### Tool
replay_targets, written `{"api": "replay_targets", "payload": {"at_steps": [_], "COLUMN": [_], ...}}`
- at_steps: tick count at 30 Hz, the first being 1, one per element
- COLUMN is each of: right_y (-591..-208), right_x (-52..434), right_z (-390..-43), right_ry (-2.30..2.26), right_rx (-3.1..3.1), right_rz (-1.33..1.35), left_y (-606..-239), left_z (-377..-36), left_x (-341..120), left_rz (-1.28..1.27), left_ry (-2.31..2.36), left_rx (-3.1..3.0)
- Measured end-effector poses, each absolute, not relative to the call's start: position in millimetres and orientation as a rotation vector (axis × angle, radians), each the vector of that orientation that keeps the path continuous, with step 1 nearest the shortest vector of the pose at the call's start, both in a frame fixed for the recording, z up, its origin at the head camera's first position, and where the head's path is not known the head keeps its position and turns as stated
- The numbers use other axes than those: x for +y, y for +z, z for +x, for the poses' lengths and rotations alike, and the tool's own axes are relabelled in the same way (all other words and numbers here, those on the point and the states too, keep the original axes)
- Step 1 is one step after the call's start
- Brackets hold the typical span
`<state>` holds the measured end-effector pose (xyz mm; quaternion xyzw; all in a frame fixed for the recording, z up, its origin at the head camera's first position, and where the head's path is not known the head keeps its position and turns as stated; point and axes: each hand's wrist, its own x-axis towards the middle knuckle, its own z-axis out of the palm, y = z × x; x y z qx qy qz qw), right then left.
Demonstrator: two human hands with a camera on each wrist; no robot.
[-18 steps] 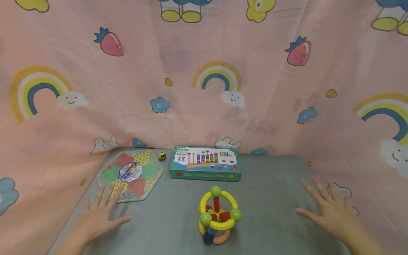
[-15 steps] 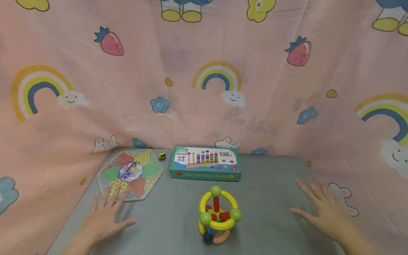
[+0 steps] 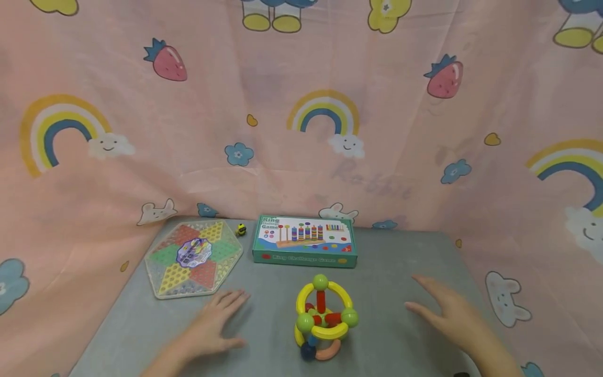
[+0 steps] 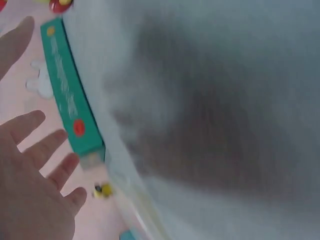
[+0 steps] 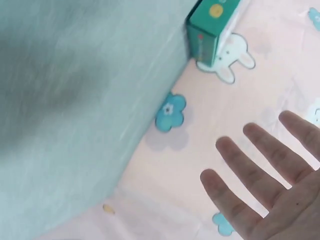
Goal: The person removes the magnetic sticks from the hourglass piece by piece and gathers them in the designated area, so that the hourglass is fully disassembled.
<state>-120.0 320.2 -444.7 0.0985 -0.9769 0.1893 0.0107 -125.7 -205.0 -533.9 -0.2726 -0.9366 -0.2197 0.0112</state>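
A ball-and-rod building toy (image 3: 328, 333) with yellow curved rods, green balls and red sticks stands at the front middle of the grey table (image 3: 386, 293). To its left my left hand (image 3: 209, 327) hovers over the table, fingers extended and thumb apart, holding nothing. On the toy's other side my right hand (image 3: 452, 317) is held in the air with its palm turned inward, also bare. Both hands are apart from the toy. In the left wrist view the left hand (image 4: 35, 185) shows spread fingers; in the right wrist view the right hand (image 5: 270, 185) has straight fingers.
A green Ring Challenge Game box (image 3: 304, 259) lies at the back middle. A hexagonal star-patterned game board (image 3: 202, 275) lies at the back left, with a small yellow-and-black bee figure (image 3: 241, 230) beside it. A pink printed curtain (image 3: 395, 131) hangs behind the table.
Both hands have moved inward toward the toy, the left one to the right and off the game board, the right one to the left. The toy, box and board stay put.
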Motion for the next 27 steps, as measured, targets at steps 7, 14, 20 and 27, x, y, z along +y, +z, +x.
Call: {"api": "replay_targets", "payload": {"at_steps": [7, 14, 20, 27], "right_y": [-459.8, -460.7, -462.6, -464.3], "right_x": [289.7, 252.1, 230.8, 215.6], "right_z": [-118.2, -115.7, -110.3, -105.0], "right_ry": [0.751, 1.139, 1.399, 1.513], "right_rx": [-2.861, -2.765, -2.751, -2.801], "right_rz": [0.421, 0.457, 0.474, 0.41], "left_y": [-550.1, -561.3, -562.8, -570.6], "left_z": [-122.1, -130.1, -130.4, -133.8], "left_x": [-148.6, -97.3, -74.9, -58.9], "left_rz": [-0.921, -0.876, -0.814, -0.754], "left_ry": [-0.919, -1.014, -1.152, -1.181], "left_rx": [-3.022, -3.222, -3.141, -3.097]}}
